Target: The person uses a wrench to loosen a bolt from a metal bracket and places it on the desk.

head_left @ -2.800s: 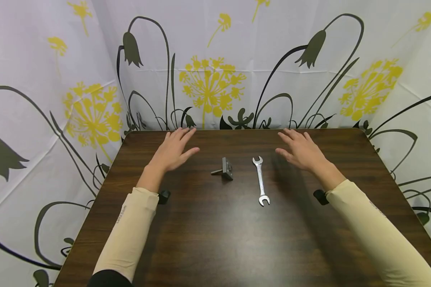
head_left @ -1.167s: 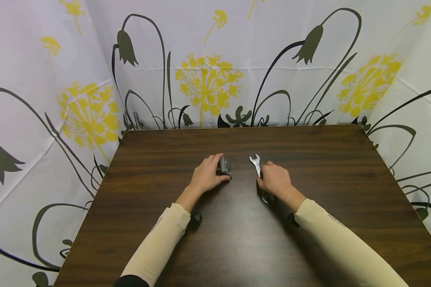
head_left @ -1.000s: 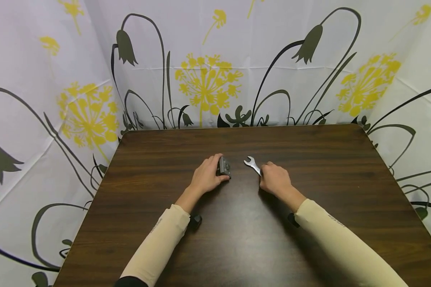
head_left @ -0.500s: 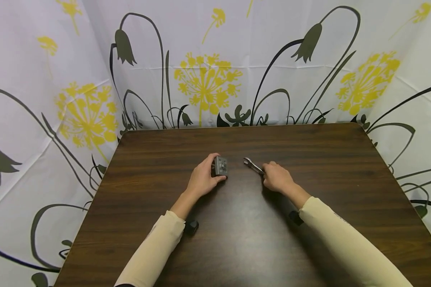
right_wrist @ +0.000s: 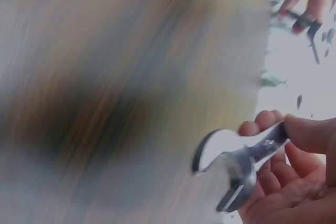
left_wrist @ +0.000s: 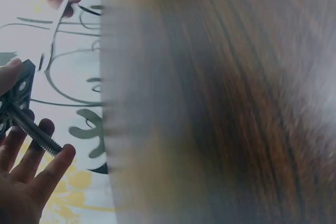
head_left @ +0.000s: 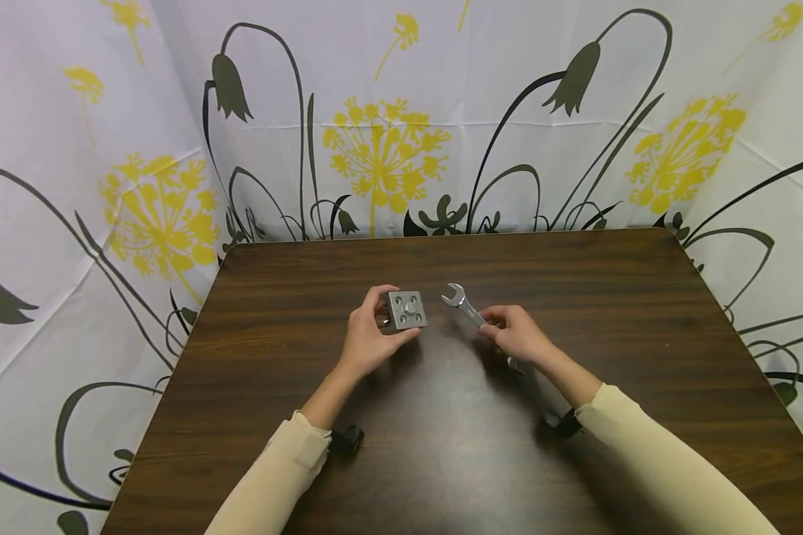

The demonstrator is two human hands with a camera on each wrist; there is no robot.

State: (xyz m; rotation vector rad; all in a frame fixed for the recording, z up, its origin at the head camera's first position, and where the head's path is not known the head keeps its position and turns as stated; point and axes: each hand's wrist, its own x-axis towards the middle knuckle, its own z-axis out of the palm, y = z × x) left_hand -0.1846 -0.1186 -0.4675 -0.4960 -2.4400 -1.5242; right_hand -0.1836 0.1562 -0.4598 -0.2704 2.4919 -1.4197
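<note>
My left hand (head_left: 364, 338) grips a square grey metal plate (head_left: 414, 316) by its edges, thumb below and fingers above. A bolt head sits at the plate's middle, with small holes near the corners. From the plate's back a threaded bolt (left_wrist: 38, 134) sticks out toward my fingers in the left wrist view. To the right, my right hand (head_left: 518, 334) pinches a silver double open-end wrench (head_left: 466, 306) at its handle. One open end points up and left toward the plate, a short gap away. The other end (right_wrist: 226, 171) shows large in the right wrist view.
Both hands are over a dark wood-grain table (head_left: 401, 461). Behind its far edge hangs a white curtain (head_left: 508, 67) printed with grey and yellow flowers. A small black wrist camera (head_left: 346, 440) sits under the left wrist, close over the table.
Both hands came in from the sides and took hold of the plate and the wrench. The wrench has since been lifted and turned; the plate's bolt-head face has swung round toward the head camera.
</note>
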